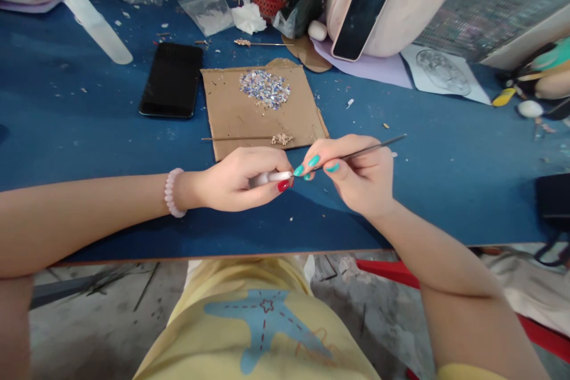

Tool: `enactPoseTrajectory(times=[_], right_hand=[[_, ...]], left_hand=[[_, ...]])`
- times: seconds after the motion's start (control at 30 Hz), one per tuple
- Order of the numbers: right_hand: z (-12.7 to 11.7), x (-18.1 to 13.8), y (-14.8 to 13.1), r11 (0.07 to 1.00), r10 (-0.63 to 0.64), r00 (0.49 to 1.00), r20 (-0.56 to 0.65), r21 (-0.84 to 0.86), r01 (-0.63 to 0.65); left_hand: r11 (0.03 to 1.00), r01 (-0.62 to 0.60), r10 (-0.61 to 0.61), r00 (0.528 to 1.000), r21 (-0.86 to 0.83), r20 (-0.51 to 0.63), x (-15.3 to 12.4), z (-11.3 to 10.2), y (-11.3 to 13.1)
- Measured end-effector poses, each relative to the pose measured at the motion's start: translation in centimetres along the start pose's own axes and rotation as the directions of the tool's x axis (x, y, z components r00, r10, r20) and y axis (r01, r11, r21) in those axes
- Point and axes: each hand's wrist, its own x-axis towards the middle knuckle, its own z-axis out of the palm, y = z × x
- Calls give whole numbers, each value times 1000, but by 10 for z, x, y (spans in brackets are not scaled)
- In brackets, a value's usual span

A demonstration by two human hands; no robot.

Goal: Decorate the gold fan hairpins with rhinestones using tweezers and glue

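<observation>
My left hand (236,178) is closed around a small white tube (272,177), its narrow tip pointing right. In my right hand (363,175) a thin dark stick (378,146) is pinched between the fingers, slanting up to the right. Its lower end is at the tube's tip, but I cannot tell whether they touch. Just beyond my hands lies a piece of cardboard (240,110) with a pile of blue, white and clear rhinestones (265,89). A hairpin (280,139) with an ornate metal head rests along the cardboard's near edge.
A black phone (173,80) lies left of the cardboard. Behind it are a second hairpin (243,43), a plastic bag (207,12) and a crumpled tissue (248,16). Another phone (367,6) leans on a pale pink bag (414,9). A printed paper (445,74) lies at right.
</observation>
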Motion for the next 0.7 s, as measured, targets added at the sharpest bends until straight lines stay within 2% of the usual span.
enactPoseTrajectory(times=[0.17, 0.3, 0.47, 0.6, 0.7], right_hand=[[-1, -3, 7, 990, 57, 998, -17, 128, -55], [-1, 1, 5, 986, 74, 997, -17, 148, -71], [-7, 11, 6, 987, 78, 992, -95, 147, -63], [-29, 20, 21, 988, 146, 965, -220, 83, -130], [-58, 25, 38, 969, 232, 935, -270, -14, -245]], left_hand=[[1000, 19, -19, 1000, -1, 1, 0, 1, 0], [998, 51, -52, 999, -29, -7, 0, 0, 1], [995, 93, -94, 996, -36, -11, 1, 0, 1], [992, 122, -122, 992, -32, -15, 1, 0, 1], [983, 183, -184, 983, -28, -17, 0, 0, 1]])
